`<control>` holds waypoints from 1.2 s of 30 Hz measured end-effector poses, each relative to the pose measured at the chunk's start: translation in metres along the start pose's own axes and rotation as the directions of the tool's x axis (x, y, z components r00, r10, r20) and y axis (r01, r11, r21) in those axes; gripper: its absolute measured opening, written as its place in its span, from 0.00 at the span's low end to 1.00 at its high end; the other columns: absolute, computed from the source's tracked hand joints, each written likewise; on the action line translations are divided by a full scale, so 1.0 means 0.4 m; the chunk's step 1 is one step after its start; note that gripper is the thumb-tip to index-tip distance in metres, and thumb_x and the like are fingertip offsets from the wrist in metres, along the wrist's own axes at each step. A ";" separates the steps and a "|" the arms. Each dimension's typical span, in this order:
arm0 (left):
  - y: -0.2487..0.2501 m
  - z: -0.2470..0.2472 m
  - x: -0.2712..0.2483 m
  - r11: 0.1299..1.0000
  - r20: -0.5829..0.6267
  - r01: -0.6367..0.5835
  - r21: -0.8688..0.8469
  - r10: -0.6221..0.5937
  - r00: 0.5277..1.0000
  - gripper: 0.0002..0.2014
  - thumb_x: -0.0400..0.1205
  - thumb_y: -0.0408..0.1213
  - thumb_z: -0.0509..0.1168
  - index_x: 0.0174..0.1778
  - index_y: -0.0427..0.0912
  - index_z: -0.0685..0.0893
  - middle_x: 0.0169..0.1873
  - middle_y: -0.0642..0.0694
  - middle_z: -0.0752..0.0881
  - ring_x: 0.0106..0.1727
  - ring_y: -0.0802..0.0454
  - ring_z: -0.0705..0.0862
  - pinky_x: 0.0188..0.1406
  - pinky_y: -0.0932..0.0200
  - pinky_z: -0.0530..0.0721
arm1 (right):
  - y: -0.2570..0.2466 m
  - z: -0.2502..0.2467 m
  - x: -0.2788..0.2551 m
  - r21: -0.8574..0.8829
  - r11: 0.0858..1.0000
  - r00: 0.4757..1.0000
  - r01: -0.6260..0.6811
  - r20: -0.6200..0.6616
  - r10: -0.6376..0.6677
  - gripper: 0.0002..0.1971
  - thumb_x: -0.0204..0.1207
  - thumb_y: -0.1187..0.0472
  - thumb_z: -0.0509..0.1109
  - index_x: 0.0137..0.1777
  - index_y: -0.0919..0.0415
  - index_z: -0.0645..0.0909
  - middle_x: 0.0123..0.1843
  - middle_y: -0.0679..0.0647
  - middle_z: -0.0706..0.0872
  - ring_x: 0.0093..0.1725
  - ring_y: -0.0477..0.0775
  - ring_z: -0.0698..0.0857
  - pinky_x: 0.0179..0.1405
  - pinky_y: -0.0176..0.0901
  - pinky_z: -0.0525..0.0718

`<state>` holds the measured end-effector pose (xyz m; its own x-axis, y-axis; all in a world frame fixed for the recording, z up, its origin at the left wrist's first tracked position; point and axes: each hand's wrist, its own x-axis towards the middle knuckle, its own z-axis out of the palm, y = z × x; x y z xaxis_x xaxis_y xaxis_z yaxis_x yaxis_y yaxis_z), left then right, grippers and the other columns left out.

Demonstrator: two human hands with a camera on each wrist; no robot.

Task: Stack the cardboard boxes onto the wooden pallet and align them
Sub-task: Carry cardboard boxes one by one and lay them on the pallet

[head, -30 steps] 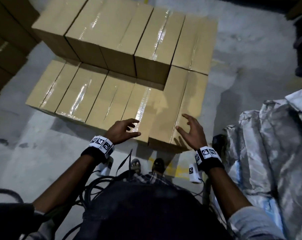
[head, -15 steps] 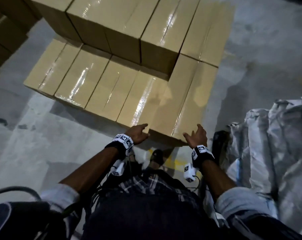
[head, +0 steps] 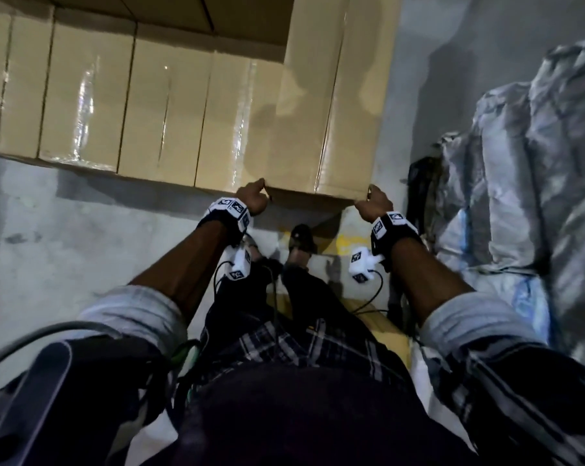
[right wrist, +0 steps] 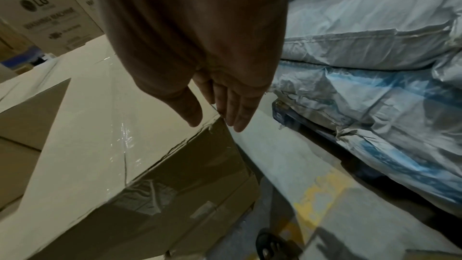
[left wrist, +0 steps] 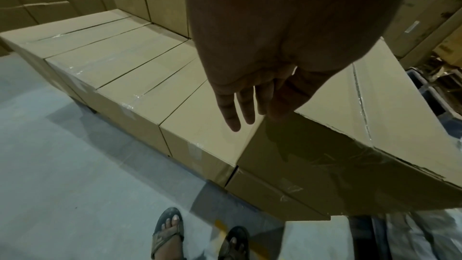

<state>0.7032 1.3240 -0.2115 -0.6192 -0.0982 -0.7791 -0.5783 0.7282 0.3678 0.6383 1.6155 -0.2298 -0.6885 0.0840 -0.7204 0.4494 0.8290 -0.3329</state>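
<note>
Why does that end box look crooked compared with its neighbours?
The top box at the right end sticks out past the row of boxes beside it. The left hand and right hand are at its front corners.

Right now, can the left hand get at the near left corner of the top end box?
Probably yes: the left hand is already at that corner of the top end box, with nothing between them.

boxes (head: pixel 170 105): tan | floor (head: pixel 66 237): grey | sacks (head: pixel 536 163): white-blue | shirt (head: pixel 284 348): plaid
</note>
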 end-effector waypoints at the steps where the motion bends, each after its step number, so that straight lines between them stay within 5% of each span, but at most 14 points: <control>1: 0.003 0.001 0.000 1.000 -0.003 -0.003 -0.014 0.003 1.000 0.28 0.90 0.31 0.58 0.88 0.39 0.65 0.85 0.32 0.69 0.81 0.32 0.73 0.75 0.49 0.73 | 0.001 -0.002 0.004 0.001 1.000 1.000 0.003 0.008 -0.003 0.26 0.83 0.57 0.71 0.81 0.54 0.75 0.78 0.60 0.81 0.75 0.67 0.80 0.66 0.44 0.76; 8: 0.003 0.000 -0.020 0.991 0.009 0.071 -0.115 -0.071 0.997 0.36 0.85 0.27 0.59 0.91 0.44 0.60 0.88 0.39 0.65 0.87 0.37 0.66 0.82 0.51 0.69 | 0.001 -0.018 0.001 -0.011 1.000 1.000 0.013 0.011 -0.013 0.25 0.82 0.63 0.68 0.80 0.53 0.78 0.77 0.57 0.84 0.74 0.66 0.81 0.67 0.42 0.76; 13: 0.024 -0.013 -0.031 0.985 0.022 0.084 -0.150 -0.082 0.996 0.32 0.81 0.20 0.61 0.85 0.39 0.72 0.82 0.34 0.74 0.80 0.34 0.74 0.73 0.50 0.75 | 0.002 -0.015 0.000 0.007 1.000 1.000 0.004 0.023 -0.004 0.28 0.80 0.65 0.68 0.80 0.51 0.77 0.75 0.57 0.85 0.73 0.65 0.82 0.64 0.40 0.76; 21: 0.015 -0.011 -0.035 0.982 0.046 0.082 -0.170 -0.075 0.996 0.35 0.78 0.21 0.63 0.84 0.42 0.73 0.81 0.37 0.77 0.76 0.35 0.77 0.69 0.51 0.77 | 0.006 -0.019 -0.003 -0.028 0.999 1.000 0.023 0.015 -0.023 0.27 0.80 0.65 0.69 0.79 0.51 0.78 0.73 0.58 0.86 0.72 0.66 0.82 0.62 0.41 0.76; 27: 0.007 -0.005 -0.028 0.985 0.060 0.032 -0.169 -0.022 0.998 0.27 0.74 0.21 0.64 0.70 0.43 0.82 0.69 0.35 0.85 0.68 0.32 0.82 0.66 0.44 0.80 | 0.014 -0.023 -0.005 -0.011 0.999 0.999 0.031 0.016 -0.030 0.26 0.80 0.63 0.71 0.79 0.51 0.78 0.73 0.58 0.86 0.72 0.65 0.83 0.62 0.40 0.76; 36: 0.015 -0.002 -0.026 0.980 0.038 0.054 -0.190 -0.048 0.998 0.31 0.78 0.21 0.64 0.81 0.39 0.77 0.78 0.36 0.80 0.77 0.34 0.77 0.71 0.49 0.77 | 0.014 -0.033 -0.010 -0.018 0.998 0.997 0.061 0.043 -0.060 0.26 0.80 0.60 0.75 0.79 0.54 0.78 0.73 0.59 0.85 0.72 0.65 0.83 0.67 0.45 0.78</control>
<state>0.7057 1.3290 -0.2007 -0.5702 -0.1069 -0.8145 -0.7011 0.5800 0.4148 0.6361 1.6272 -0.2207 -0.6891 0.0100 -0.7246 0.3965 0.8422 -0.3655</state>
